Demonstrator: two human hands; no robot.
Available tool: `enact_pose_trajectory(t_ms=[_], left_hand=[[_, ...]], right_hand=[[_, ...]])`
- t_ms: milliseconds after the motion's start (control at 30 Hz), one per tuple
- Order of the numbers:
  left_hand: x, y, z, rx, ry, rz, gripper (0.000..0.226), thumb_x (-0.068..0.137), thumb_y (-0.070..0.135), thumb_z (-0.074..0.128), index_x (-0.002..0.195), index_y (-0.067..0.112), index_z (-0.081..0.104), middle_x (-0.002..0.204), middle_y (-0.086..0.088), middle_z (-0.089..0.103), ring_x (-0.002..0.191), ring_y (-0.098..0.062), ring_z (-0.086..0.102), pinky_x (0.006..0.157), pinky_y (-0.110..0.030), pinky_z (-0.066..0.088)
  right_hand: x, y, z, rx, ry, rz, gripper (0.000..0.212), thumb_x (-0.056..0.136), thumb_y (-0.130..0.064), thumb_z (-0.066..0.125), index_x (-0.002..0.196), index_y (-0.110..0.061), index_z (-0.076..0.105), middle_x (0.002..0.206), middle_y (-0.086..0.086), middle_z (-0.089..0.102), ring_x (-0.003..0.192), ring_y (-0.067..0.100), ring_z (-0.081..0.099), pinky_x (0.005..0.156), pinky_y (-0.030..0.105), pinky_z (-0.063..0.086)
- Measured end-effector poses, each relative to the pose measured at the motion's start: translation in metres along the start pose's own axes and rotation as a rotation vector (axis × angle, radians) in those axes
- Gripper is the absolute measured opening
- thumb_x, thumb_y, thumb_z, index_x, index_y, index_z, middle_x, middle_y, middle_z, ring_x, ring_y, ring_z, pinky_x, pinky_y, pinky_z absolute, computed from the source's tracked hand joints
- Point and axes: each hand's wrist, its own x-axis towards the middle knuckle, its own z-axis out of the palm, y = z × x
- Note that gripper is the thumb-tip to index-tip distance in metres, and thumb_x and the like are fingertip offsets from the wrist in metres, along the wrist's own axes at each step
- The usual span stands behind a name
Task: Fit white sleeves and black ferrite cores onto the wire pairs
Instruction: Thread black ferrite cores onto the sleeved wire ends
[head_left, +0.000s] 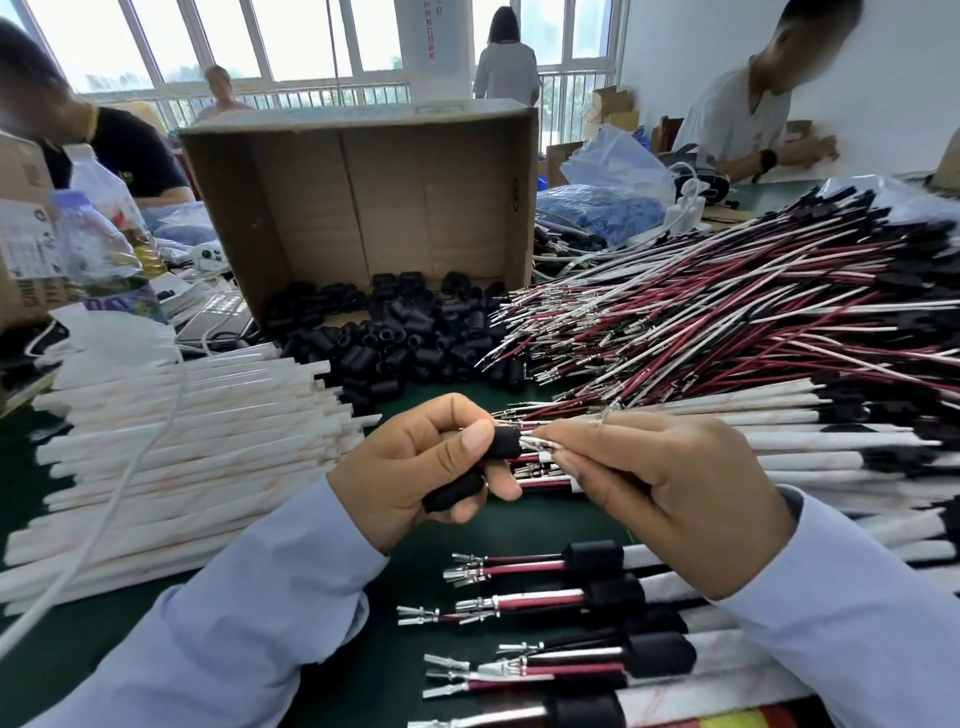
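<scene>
Head view. I note the white sleeves (182, 431) stacked at 9 o'clock from the hands. Left hand (415, 467): thumb and forefinger pinch one ferrite core (503, 442), and the lower fingers curl round a spare core (454, 498). I judge the cores light, rigid and brittle; hold them by the barrel and leave the bore free. The wire pair (540, 448) lies at 3 o'clock of the pinched core, terminals at its mouth. I judge the wires thin and limp; grip close behind the terminals to prevent buckling. Right hand (670, 493): fingertips pinch the pair, remaining fingers curled round further wires.
</scene>
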Motion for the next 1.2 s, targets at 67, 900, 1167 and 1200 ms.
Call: enact_pose_trajectory(t_ms=[67,900,1167,1200], left_hand=[[0.000,0.001,0.000,0.010,-0.036,0.005,0.062,0.063,0.055,0.078,0.089,0.007,0.049,0.068,-0.005,0.069,0.042,-0.008,0.049,0.042,-0.013,0.036],[-0.004,-0.004,0.016,0.666,0.047,0.235,0.016,0.076,0.032,0.073,0.086,0.024,0.064,0.067,0.020,0.061,0.055,0.002,0.051,0.056,-0.010,0.039],[-0.001,-0.004,0.026,0.978,0.115,0.491,0.014,0.073,0.029,0.078,0.084,0.024,0.071,0.076,0.022,0.061,0.075,0.004,0.058,0.068,-0.006,0.038],[-0.002,-0.004,0.028,0.967,0.138,0.520,0.012,0.073,0.027,0.079,0.081,0.024,0.070,0.075,0.020,0.061,0.074,0.002,0.059,0.068,-0.006,0.038]], right_hand=[[0.000,0.001,-0.001,0.007,-0.001,-0.016,0.032,0.093,-0.030,0.047,0.105,-0.018,0.073,0.063,-0.006,0.062,0.054,0.016,0.059,0.045,0.031,0.047],[-0.001,-0.014,0.003,-0.029,-0.373,0.261,0.042,0.067,-0.050,0.053,0.107,-0.038,0.049,0.050,-0.005,0.051,0.050,0.012,0.048,0.050,0.025,0.035],[0.000,-0.006,0.013,-0.064,-0.385,0.364,0.055,0.056,-0.069,0.043,0.096,-0.032,0.051,0.065,-0.005,0.062,0.066,0.016,0.056,0.062,0.029,0.045],[0.000,-0.005,0.012,-0.045,-0.378,0.374,0.058,0.052,-0.070,0.040,0.094,-0.032,0.052,0.066,-0.005,0.062,0.066,0.015,0.056,0.062,0.029,0.046]])
